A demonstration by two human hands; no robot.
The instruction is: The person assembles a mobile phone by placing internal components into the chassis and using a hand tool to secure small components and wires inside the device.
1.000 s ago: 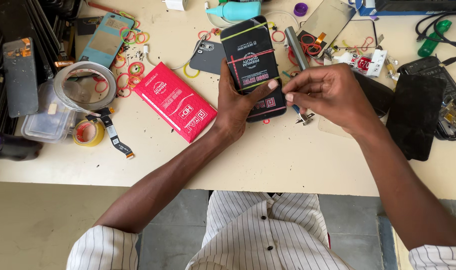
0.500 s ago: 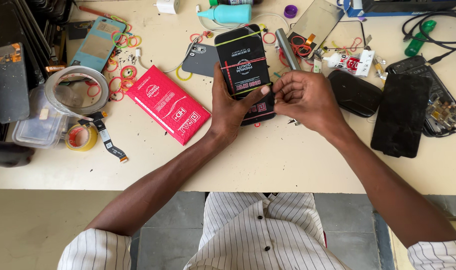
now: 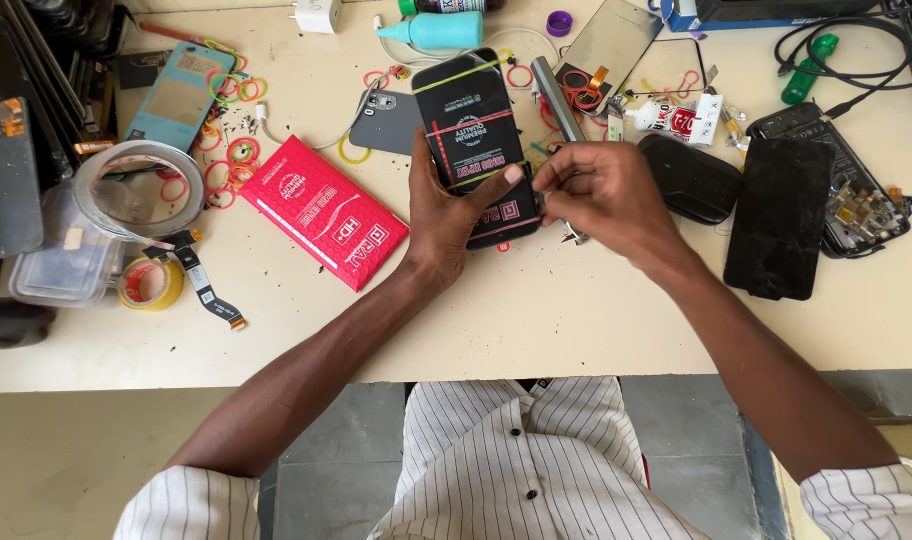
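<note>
Overhead, head view: left hand [image 3: 446, 215] gripping a black phone screen panel [image 3: 473, 140] from its left edge, thumb pressed across the lower face, panel lifted a little above the pale worktable [image 3: 536, 310] near its middle. Right hand [image 3: 601, 195] closing fingertips in a pinch at the panel's lower right edge, seemingly on the printed protective film; exactly what is being pinched too small to tell. Film and yellow band looking wholly in place across the face, so peeling judged as barely started, with nearly all of the covering left to come off. Lying just left of the left hand, a red padded packet [image 3: 321, 210], flat and apparently already emptied. Sitting further left, a roll of clear tape [image 3: 136, 190] and a smaller yellow tape roll [image 3: 151, 283], with a loose flex cable [image 3: 204, 285] beside them. Resting to the right, a black case [image 3: 693, 178] and a cracked dark screen [image 3: 779, 220], well apart from both hands. Scattering across the far side, coloured rubber bands [image 3: 231, 165] and a teal bottle [image 3: 441, 30].
</note>
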